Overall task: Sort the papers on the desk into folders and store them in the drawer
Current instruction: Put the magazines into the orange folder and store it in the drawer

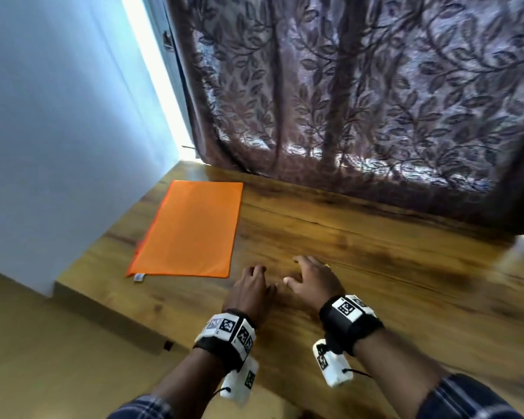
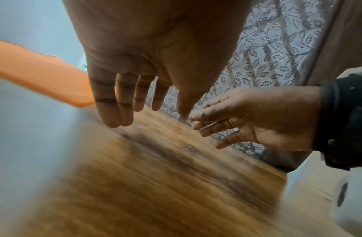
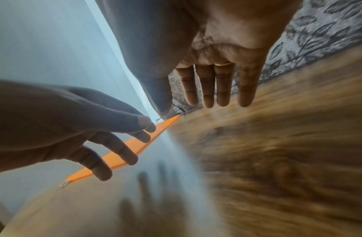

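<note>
Orange folder (image 1: 188,228), flat, closed

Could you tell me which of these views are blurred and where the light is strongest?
Head view: fairly sharp, brightest along the window gap beside the curtain. Left wrist view: desk heavily motion-blurred. Right wrist view: desk blurred likewise, left hand dark against the light.

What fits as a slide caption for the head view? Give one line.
Both empty hands, left and right, hover over the wooden desk beside an orange folder.
</note>
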Demonstrator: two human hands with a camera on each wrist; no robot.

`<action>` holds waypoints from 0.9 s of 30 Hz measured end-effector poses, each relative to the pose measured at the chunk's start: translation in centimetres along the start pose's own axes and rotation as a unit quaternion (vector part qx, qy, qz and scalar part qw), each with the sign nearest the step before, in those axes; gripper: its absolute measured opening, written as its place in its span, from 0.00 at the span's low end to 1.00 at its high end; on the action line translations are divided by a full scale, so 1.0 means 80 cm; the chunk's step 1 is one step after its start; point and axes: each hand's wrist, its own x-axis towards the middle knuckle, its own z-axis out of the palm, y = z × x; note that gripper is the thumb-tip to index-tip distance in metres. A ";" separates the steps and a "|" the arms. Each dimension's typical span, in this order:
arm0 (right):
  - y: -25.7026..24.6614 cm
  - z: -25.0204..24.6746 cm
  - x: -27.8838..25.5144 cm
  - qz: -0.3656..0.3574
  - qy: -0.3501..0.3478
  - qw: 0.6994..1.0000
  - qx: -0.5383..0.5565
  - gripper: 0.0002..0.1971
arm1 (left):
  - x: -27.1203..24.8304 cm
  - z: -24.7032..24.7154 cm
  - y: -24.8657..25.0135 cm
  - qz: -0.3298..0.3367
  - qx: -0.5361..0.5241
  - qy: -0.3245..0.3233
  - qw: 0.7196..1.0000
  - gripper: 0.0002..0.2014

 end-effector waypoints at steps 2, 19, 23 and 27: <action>-0.015 0.011 0.013 -0.009 -0.014 1.000 0.007 0.30 | 0.004 -0.007 -0.013 -0.014 0.000 0.000 1.000 0.26; -0.129 0.061 0.113 0.039 -0.011 0.995 0.087 0.25 | 0.056 -0.100 -0.149 -0.134 0.001 0.074 0.988 0.27; -0.157 0.073 0.143 0.095 0.010 0.990 0.106 0.27 | 0.089 -0.134 -0.204 -0.186 0.041 0.082 0.978 0.31; -0.185 0.087 0.170 0.139 0.038 0.982 0.119 0.25 | 0.125 -0.166 -0.265 -0.213 0.065 0.078 0.972 0.34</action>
